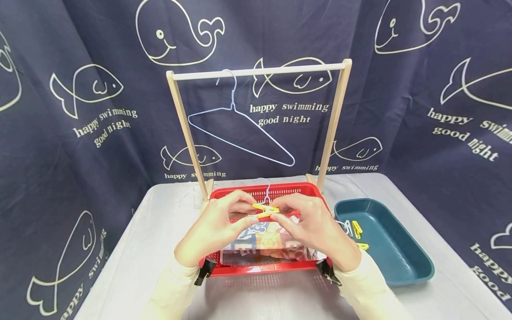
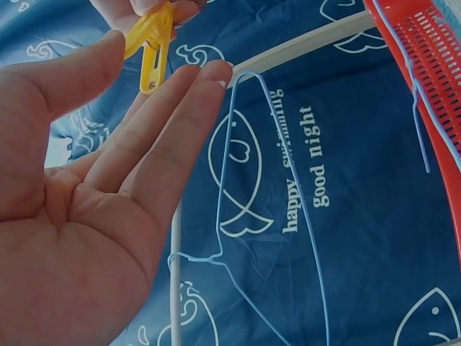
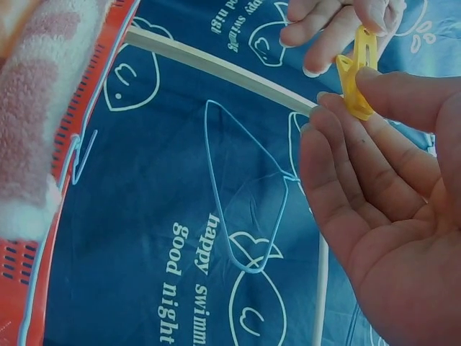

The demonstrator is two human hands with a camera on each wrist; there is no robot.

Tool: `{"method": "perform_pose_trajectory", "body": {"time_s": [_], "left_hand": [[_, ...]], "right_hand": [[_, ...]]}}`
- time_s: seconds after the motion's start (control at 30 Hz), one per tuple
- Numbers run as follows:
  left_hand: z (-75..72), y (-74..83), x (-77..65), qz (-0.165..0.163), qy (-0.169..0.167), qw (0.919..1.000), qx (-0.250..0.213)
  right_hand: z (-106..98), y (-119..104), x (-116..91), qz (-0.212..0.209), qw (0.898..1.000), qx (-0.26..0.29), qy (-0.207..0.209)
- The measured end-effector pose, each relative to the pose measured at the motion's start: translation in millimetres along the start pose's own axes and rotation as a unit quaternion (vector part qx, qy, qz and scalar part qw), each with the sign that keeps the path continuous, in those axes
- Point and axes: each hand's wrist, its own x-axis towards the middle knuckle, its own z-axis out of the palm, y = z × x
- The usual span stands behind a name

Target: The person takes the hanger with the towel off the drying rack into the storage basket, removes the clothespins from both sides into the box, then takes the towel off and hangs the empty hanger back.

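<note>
A yellow clothespin point(image 1: 264, 215) is held above the basket, between my two hands. My left hand point(image 1: 224, 222) pinches its left side with thumb and forefinger. From the other side, my right hand point(image 1: 312, 222) grips the right end; in the right wrist view its thumb presses on the yellow plastic. Below both hands stands a red basket point(image 1: 264, 269), where a printed cloth point(image 1: 268, 242) lies; the right wrist view shows a fluffy towel-like surface point(image 3: 50, 108). A light blue hanger's hook point(image 1: 268, 191) rises behind the fingers, the rest mostly hidden.
Behind the basket stands a wooden rack point(image 1: 264, 71), from whose white bar a blue wire hanger point(image 1: 233, 95) hangs. At the right is a teal tray point(image 1: 394, 249) with yellow clothespins point(image 1: 357, 229) and a white one near its left side. A patterned curtain surrounds the table.
</note>
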Motion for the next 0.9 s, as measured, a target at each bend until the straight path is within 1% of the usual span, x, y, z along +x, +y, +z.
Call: {"method": "perform_pose_trajectory", "body": {"time_s": [0.13,0.27,0.47,0.57,0.67,0.77,0.9], "left_hand": [[-3.5,-2.2,-0.9,-0.004,0.007,0.9999,-0.012],[-9.2,-3.8,-2.2,-0.013,0.021,0.9995,-0.019],[-18.2,-6.4,-6.1,-0.019,0.057,0.9980,-0.018],[-22.4,-7.5,-7.1,-0.024,0.077,0.9967,-0.013],[-26.4,-7.7,-7.0,-0.023,0.090,0.9956,-0.012],[-30.0,-7.7,-6.6,-0.021,0.099,0.9948,-0.008],[-34.6,-8.8,-6.9,-0.025,0.122,0.9921,0.011]], "right_hand": [[-2.8,1.4,0.3,-0.013,1.000,-0.014,0.018],[-7.9,3.3,0.5,-0.007,0.999,-0.025,0.039],[-18.7,7.9,0.3,0.016,0.998,-0.034,0.058],[-24.9,10.9,-0.9,0.031,0.996,-0.046,0.068],[-29.4,13.9,-1.9,0.044,0.994,-0.060,0.079],[-33.2,16.4,-3.4,0.059,0.992,-0.069,0.083],[-39.7,20.1,-6.6,0.087,0.988,-0.093,0.084]]}}
